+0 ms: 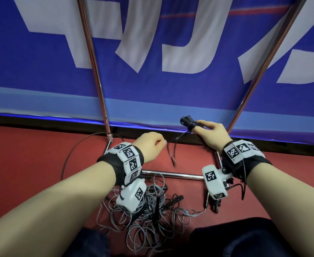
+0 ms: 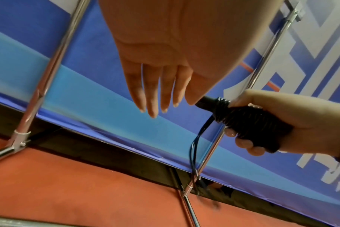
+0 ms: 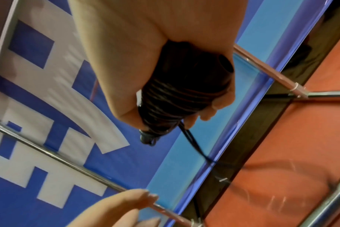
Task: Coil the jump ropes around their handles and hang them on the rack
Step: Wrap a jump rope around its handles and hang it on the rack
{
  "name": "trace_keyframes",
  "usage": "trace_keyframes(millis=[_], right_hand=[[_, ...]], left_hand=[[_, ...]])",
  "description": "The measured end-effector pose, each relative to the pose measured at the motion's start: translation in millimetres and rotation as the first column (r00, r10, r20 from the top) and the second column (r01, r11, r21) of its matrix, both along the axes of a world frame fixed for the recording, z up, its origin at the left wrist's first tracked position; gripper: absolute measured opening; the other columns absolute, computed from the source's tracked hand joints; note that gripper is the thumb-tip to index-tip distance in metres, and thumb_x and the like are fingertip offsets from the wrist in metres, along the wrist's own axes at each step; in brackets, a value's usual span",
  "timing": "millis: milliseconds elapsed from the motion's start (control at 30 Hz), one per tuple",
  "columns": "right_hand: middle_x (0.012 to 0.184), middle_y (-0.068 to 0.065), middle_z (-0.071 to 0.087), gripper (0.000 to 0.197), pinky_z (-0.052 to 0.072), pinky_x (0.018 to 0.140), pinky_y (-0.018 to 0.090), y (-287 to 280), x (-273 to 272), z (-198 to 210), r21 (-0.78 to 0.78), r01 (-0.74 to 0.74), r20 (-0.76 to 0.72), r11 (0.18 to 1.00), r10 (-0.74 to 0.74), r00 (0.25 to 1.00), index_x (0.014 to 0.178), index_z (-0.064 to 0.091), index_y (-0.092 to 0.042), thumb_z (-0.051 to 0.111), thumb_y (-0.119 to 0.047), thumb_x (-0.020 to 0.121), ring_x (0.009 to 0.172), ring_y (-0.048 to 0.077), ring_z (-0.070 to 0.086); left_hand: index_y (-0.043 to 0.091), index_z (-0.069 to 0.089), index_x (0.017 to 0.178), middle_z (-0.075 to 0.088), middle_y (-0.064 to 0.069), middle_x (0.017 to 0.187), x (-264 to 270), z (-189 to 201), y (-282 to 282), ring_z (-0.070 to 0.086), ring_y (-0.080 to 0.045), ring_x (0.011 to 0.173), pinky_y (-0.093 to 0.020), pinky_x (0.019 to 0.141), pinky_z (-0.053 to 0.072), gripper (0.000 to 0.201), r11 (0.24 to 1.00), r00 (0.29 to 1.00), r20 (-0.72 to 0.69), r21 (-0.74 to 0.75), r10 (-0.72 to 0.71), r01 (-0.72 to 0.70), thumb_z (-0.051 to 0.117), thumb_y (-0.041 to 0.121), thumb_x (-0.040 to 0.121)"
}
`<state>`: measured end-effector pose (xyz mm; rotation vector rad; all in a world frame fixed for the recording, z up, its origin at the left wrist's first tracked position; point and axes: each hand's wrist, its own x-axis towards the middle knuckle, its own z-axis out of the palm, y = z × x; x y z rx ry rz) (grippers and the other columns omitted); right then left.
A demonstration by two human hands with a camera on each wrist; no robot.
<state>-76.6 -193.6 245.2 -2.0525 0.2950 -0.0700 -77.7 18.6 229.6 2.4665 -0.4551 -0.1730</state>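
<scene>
My right hand [image 1: 207, 131] grips a pair of black jump-rope handles [image 1: 186, 121] with dark rope wound tightly around them [image 2: 250, 121] [image 3: 177, 95]. A short loose tail of that rope [image 1: 172, 156] hangs down from the bundle [image 2: 193, 147]. My left hand [image 1: 156, 142] hovers just left of the bundle with straight fingers [image 2: 153, 98] and holds nothing; its thumb lies close to the handle tip. The chrome rack [image 1: 95, 71] stands right behind both hands, its second upright [image 1: 263, 62] on the right.
A tangled pile of grey jump ropes [image 1: 143, 210] with black handles [image 1: 173, 199] lies on the red floor between my arms, by the rack's base bar [image 1: 171, 174]. One dark rope [image 1: 72, 153] arcs over the floor at left. A blue banner [image 1: 171, 43] fills the background.
</scene>
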Motion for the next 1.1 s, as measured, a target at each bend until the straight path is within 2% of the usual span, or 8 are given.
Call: trace_keyframes(millis=[100,233,467,567,700,767,1000,1100], right_hand=[[0.06,0.008,0.054,0.017,0.036,0.042,0.021,14,-6,10,0.087,-0.127,-0.086,0.988,0.135,0.987,0.094,0.074,-0.019,0.063,-0.021,0.081,0.041,0.021,0.042],[0.065,0.013,0.057,0.027,0.037,0.045,0.025,30,-9,20,0.254,-0.16,-0.168,0.954,0.206,0.964,0.101,0.071,-0.008,0.063,-0.025,0.082,0.044,0.022,0.045],[0.07,0.011,0.055,0.033,0.041,0.041,0.023,51,-10,36,0.644,-0.208,-0.328,0.736,0.511,0.795,0.105,0.056,-0.008,0.049,-0.036,0.089,0.048,0.022,0.049],[0.07,0.008,0.054,0.033,0.04,0.042,0.022,47,-9,37,0.643,-0.236,-0.311,0.729,0.53,0.789,0.1,0.057,-0.007,0.046,-0.037,0.089,0.049,0.021,0.049],[0.068,0.011,0.058,0.035,0.039,0.042,0.024,37,-8,30,0.459,-0.224,-0.291,0.86,0.384,0.876,0.107,0.062,-0.004,0.055,-0.032,0.087,0.048,0.024,0.05],[0.065,0.011,0.06,0.03,0.039,0.043,0.024,39,-10,25,0.286,-0.238,-0.206,0.928,0.302,0.931,0.105,0.07,-0.009,0.062,-0.027,0.083,0.046,0.024,0.049],[0.059,-0.001,0.059,0.03,0.041,0.043,0.021,40,-8,13,-0.121,-0.223,-0.093,0.967,0.213,0.973,0.105,0.067,-0.039,0.067,-0.034,0.076,0.046,0.018,0.05],[0.085,-0.003,0.07,0.037,0.053,0.072,0.029,36,-8,8,-0.444,-0.228,-0.069,0.867,0.221,0.973,0.112,0.067,-0.039,0.066,-0.041,0.076,0.078,0.02,0.064]], left_hand=[[0.01,0.051,0.13,0.05,-0.008,0.134,0,-4,3,0.05,-0.022,0.12,-0.029,0.103,0.036,0.038,0.997,0.997,-0.048,0.056,0.056,-0.054,0.046,0.028,0.097],[0.011,0.046,0.137,0.047,-0.005,0.142,-2,0,-4,0.043,-0.02,0.131,-0.032,0.11,0.032,0.058,0.992,0.992,-0.063,-0.06,0.107,-0.111,0.05,0.047,0.093],[0.018,0.05,0.126,0.062,-0.003,0.12,-1,0,-12,0.056,-0.017,0.114,-0.031,0.101,0.041,0.04,0.951,0.987,-0.133,-0.282,0.095,-0.13,0.062,0.019,0.087],[0.007,0.051,0.117,0.066,-0.005,0.085,-1,7,-11,0.066,-0.016,0.073,-0.036,0.083,0.051,0.021,0.848,0.971,-0.225,-0.497,0.078,-0.183,0.049,0.01,0.096],[0.019,0.051,0.084,0.056,0.003,0.065,-4,11,-12,0.048,-0.012,0.046,-0.024,0.052,0.039,0.018,0.945,0.988,-0.152,-0.319,0.029,-0.077,0.042,0.016,0.1],[0.014,0.051,0.078,0.054,-0.002,0.068,-4,10,-14,0.048,-0.017,0.056,-0.026,0.058,0.035,0.023,0.983,0.996,-0.083,-0.181,0.029,-0.044,0.043,0.016,0.099],[0.007,0.061,0.111,0.063,-0.014,0.111,-2,7,-17,0.057,-0.031,0.103,-0.033,0.083,0.042,0.028,0.992,1.0,-0.028,0.129,0.005,-0.001,0.042,0.024,0.099],[0.012,0.057,0.117,0.062,-0.011,0.112,-5,7,-13,0.059,-0.03,0.102,-0.035,0.084,0.046,0.029,0.959,0.999,-0.017,0.278,-0.05,0.053,0.042,0.028,0.098]])
